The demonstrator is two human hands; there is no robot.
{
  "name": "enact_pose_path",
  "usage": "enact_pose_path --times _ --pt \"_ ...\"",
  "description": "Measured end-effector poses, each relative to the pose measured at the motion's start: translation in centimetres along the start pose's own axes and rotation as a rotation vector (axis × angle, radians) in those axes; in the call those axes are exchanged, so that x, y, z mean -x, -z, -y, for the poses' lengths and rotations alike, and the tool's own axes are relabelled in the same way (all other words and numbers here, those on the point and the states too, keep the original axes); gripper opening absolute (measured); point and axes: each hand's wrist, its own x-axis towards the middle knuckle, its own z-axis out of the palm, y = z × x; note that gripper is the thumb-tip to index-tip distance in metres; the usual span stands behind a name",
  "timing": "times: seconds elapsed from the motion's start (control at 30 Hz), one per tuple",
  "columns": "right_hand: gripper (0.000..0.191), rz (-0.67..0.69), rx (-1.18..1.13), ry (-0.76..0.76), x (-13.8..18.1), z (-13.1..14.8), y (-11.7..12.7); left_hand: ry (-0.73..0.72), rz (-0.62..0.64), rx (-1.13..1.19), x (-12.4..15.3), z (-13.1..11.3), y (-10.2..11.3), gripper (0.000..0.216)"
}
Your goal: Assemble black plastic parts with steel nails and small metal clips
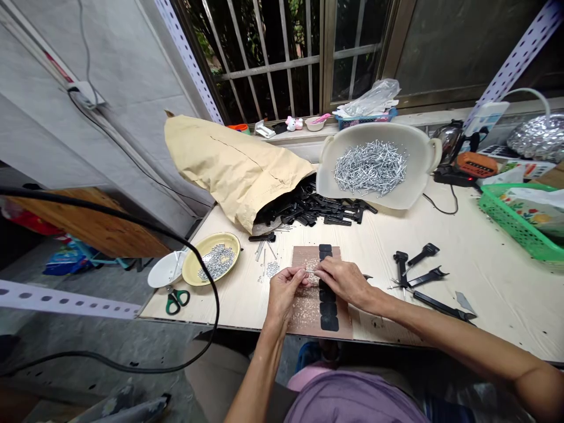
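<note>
My left hand [285, 289] and my right hand [344, 283] meet above a brown board [304, 311]. Between their fingertips is a thin silver bolt [311, 271], pinched from both sides; its ends are hidden by the fingers. Square black pads [328, 309] run in a row down the board, partly covered by my right hand. Pale crumbs dot the board's left half. Left of it lie a few loose bolts [264, 262] and a small heap of tiny metal pieces [272, 269]. Several black plastic parts [402, 269], some with bolts in or beside them, rest to my right.
A paper sack [233, 164] spills black plastic parts [308, 202] at the back. Beside it stands a pale basin [418, 176] of silver bolts. Leftward are a yellow dish [234, 242], a white bowl [159, 271] and green-handled scissors [177, 301]. A green basket [506, 226] sits far right.
</note>
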Motion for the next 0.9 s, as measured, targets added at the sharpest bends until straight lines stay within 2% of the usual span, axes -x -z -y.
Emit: enact_pose_path --times 0.1,0.27,0.43,0.6,0.73,0.9 --pt "0.022 -0.005 -0.062 -0.002 -0.1 0.1 -0.2 0.001 -0.016 0.013 0.1 -0.2 0.0 0.029" --pt "0.028 -0.005 0.057 0.013 -0.2 0.4 0.0 0.020 -0.016 0.008 0.3 -0.6 0.1 0.027" --pt "0.021 0.012 -0.126 0.030 -0.4 0.3 0.2 0.104 0.016 0.050 0.2 -0.7 0.6 0.030" --pt "0.027 0.012 0.048 0.040 -0.3 -0.1 0.2 0.221 0.038 0.115 -0.2 -0.4 0.2 0.035" --pt "0.024 0.025 -0.039 0.049 0.3 -1.7 0.8 0.209 0.038 0.092 -0.4 0.5 -0.8 0.037" --pt "0.023 -0.010 -0.025 -0.024 0.1 -5.3 1.9 0.090 -0.010 -0.126 -0.8 1.2 -0.9 0.059"
